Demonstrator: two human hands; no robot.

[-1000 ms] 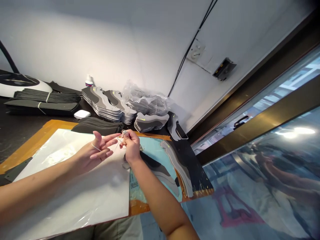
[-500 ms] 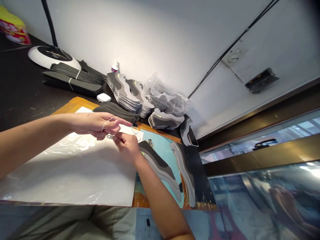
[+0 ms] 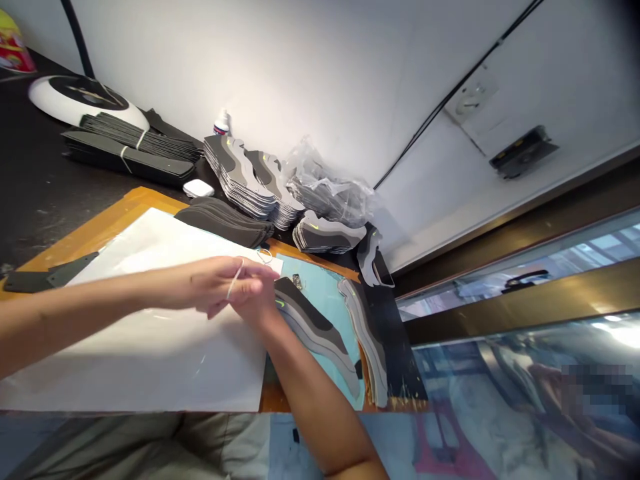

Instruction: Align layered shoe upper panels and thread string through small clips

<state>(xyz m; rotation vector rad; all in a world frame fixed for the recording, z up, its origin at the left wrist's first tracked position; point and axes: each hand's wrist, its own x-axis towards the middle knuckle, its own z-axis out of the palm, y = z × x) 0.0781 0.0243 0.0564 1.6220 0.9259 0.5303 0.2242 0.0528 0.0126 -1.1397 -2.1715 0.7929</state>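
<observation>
Elastic band (image 3: pixel 234 279), thin and pale, looped across the fingers of the left hand (image 3: pixel 203 288). Left hand open, palm down, fingers straight and close together, pointing toward the far edge of the table (image 3: pixel 35 200). Right hand (image 3: pixel 255 300) closed and curled, pressed against the left fingertips; any grip on the band hidden by the overlap, so impossible to confirm. Second pale loop (image 3: pixel 264 256) just beyond the fingertips, at the far right corner of the white plastic-covered sheet (image 3: pixel 150 360). Both hands over that corner, slightly nearer the table's middle than its far edge.

Handling assessment, by judgement: band very light, soft and stretchy, prone to slipping or springing off bare fingers. Best hold likely a pinch at the loop's end, under light tension.

Nearby: small metal clip (image 3: pixel 297 282) on a pale blue mat (image 3: pixel 325 320); layered grey foam shoe-profile cut-outs (image 3: pixel 313 330) just right of the right wrist; dark foam strips (image 3: pixel 225 221) just past the sheet; stacked cut-outs (image 3: pixel 237 180) along the far edge; banded dark bundles (image 3: pixel 130 150) toward the far left corner.
</observation>
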